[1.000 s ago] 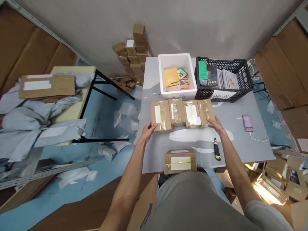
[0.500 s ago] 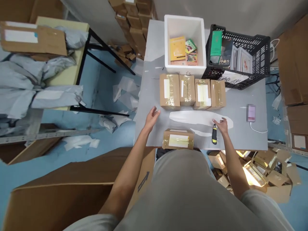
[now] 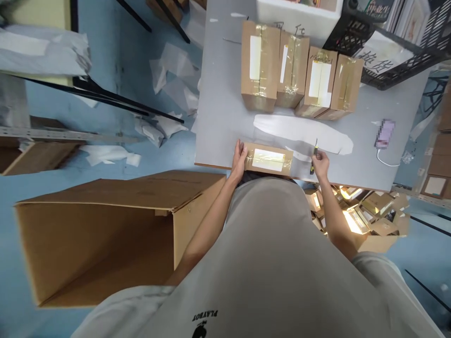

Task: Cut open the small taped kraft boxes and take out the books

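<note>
My right hand (image 3: 320, 164) is closed around a black and yellow utility knife (image 3: 312, 167), which stands nearly upright in view with its thin blade pointing away from me. My left hand (image 3: 239, 159) rests against the left end of a small taped cardboard box (image 3: 287, 162), its fingers stretched out along that side. This box lies at the table's front edge, close to my body, with a white label and clear tape on top. Beyond both hands, a long white patch (image 3: 303, 133) stretches across the grey table (image 3: 220, 112).
Several taped cardboard boxes (image 3: 260, 65) stand in a row farther back. Behind them are a white foam box (image 3: 299, 21) and a black crate (image 3: 378, 82). A phone (image 3: 385, 134) with a cable lies at right. A large open carton (image 3: 105, 192) is on the floor at left.
My left hand has moved from the bare table to the small box's left end. My right hand has taken hold of the utility knife, which lay on the table. The view has tilted down.
</note>
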A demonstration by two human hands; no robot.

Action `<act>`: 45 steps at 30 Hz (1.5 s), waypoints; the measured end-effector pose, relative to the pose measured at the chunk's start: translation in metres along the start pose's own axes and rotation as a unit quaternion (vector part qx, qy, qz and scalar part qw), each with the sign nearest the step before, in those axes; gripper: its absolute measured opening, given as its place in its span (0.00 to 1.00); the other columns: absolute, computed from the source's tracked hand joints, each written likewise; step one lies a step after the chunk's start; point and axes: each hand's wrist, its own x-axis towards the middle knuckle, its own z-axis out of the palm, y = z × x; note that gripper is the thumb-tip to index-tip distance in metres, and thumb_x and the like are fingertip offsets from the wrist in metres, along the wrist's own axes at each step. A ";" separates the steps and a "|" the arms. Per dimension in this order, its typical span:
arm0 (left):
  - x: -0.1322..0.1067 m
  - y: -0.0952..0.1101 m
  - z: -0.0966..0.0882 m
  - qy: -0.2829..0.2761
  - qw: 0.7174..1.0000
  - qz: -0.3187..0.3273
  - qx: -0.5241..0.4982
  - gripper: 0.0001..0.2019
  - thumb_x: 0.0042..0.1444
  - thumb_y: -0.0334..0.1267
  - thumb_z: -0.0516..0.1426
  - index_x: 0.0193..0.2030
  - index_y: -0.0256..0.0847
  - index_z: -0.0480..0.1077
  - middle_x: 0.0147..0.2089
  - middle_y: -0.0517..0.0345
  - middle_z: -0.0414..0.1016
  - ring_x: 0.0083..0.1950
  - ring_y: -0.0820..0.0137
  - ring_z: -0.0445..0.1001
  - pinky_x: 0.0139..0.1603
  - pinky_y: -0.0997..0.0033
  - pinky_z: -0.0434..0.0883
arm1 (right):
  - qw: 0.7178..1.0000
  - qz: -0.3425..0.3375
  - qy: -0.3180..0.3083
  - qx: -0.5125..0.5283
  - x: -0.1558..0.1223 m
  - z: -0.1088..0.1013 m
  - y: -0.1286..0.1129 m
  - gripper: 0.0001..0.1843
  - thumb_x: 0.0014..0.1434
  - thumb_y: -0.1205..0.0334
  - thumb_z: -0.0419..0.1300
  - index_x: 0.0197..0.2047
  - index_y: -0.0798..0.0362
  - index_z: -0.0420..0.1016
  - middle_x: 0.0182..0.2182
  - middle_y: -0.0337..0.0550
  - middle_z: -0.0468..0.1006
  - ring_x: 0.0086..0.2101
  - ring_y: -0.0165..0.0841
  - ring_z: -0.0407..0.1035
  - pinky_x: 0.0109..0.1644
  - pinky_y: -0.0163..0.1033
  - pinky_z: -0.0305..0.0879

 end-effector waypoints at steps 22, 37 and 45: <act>0.018 -0.021 -0.001 -0.135 0.976 0.158 0.063 0.52 0.57 0.79 0.69 0.81 0.51 0.72 0.92 0.42 0.52 0.94 0.39 0.43 0.91 0.37 0.49 | 0.787 -0.396 -0.273 -0.385 -0.054 -0.006 -0.164 0.36 0.87 0.40 0.42 0.83 0.49 0.69 0.60 0.55 0.88 0.54 0.49 0.82 0.54 0.45 0.73; 0.028 -0.041 0.009 -0.167 0.978 0.112 -0.053 0.46 0.60 0.70 0.74 0.80 0.53 0.74 0.90 0.48 0.57 0.93 0.36 0.46 0.89 0.32 0.55 | 0.626 -0.392 -0.353 -0.574 -0.078 0.030 -0.224 0.31 0.88 0.49 0.41 0.85 0.46 0.64 0.56 0.57 0.86 0.49 0.48 0.79 0.48 0.43 0.63; 0.025 -0.035 0.011 -0.168 0.978 0.106 -0.063 0.43 0.61 0.64 0.75 0.79 0.52 0.75 0.91 0.49 0.57 0.93 0.38 0.45 0.90 0.35 0.51 | 0.605 -0.383 -0.353 -0.603 -0.086 0.033 -0.230 0.32 0.86 0.59 0.44 0.87 0.47 0.58 0.56 0.59 0.85 0.50 0.48 0.79 0.50 0.45 0.67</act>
